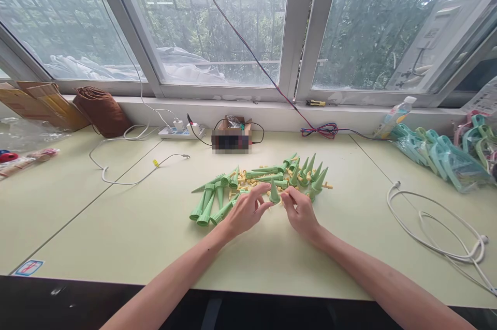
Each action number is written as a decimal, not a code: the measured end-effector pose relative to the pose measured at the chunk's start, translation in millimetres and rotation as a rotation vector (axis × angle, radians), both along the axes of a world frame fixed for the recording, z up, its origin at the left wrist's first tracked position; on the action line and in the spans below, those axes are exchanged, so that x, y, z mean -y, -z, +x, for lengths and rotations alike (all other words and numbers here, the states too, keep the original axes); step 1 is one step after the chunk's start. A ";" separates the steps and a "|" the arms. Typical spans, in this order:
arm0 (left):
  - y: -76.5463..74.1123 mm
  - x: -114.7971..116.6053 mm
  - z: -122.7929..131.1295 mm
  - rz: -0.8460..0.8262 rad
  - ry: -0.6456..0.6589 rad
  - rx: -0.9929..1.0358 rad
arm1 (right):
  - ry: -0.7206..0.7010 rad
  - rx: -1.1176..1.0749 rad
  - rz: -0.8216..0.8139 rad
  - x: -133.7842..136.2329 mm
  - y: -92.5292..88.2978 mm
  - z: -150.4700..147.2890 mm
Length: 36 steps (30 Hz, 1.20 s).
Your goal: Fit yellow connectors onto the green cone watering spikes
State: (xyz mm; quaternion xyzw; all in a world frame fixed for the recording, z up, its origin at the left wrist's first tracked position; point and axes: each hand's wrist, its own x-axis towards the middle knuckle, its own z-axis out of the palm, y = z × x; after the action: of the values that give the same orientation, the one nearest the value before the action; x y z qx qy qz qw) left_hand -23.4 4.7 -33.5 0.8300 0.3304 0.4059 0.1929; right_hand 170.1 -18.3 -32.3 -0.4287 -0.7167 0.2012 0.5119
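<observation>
My left hand [247, 212] holds a green plastic watering spike [274, 193] by its wide base between thumb and fingers, its point upward. Close beside that base, my right hand [302, 214] is closed in a pinch; whatever its fingertips hold is too small or hidden to make out. Beyond both hands lies a heap of small yellow valve pieces [244, 177]. Several green spikes lie to the left [208, 203], their open ends toward me. To the right, several more spikes [319, 181] stand point up, one with a yellow piece sticking out at its side.
A power strip [181, 132] and a small cardboard box [233, 125] sit at the back. White cables lie at left [132, 183] and right [430, 250]. A bottle [396, 117] and bagged teal clips [442, 151] stand back right; a brown bag [101, 111] is back left.
</observation>
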 end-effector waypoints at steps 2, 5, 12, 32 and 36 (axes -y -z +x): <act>-2.2 1.8 2.4 -0.021 0.001 0.022 | 0.013 -0.016 -0.003 0.9 0.2 -0.9; -11.4 5.5 7.5 -0.129 0.027 0.114 | 0.039 -0.046 0.008 1.8 0.5 -1.6; -26.2 5.8 9.3 -0.486 0.117 0.407 | 0.046 -0.001 0.164 2.1 -0.4 -0.9; -21.4 9.0 6.3 -0.317 0.004 0.181 | -0.002 0.035 0.125 2.4 -0.8 -1.6; -17.6 8.9 7.2 -0.270 -0.023 0.175 | 0.010 0.022 0.102 3.5 -0.2 -2.8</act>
State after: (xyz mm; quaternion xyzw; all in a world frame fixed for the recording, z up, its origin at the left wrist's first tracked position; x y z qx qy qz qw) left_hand -16.2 -4.2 -15.9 0.7543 0.3733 0.4307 0.3258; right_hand 167.3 -21.8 -32.1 -0.4078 -0.7293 0.1572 0.5264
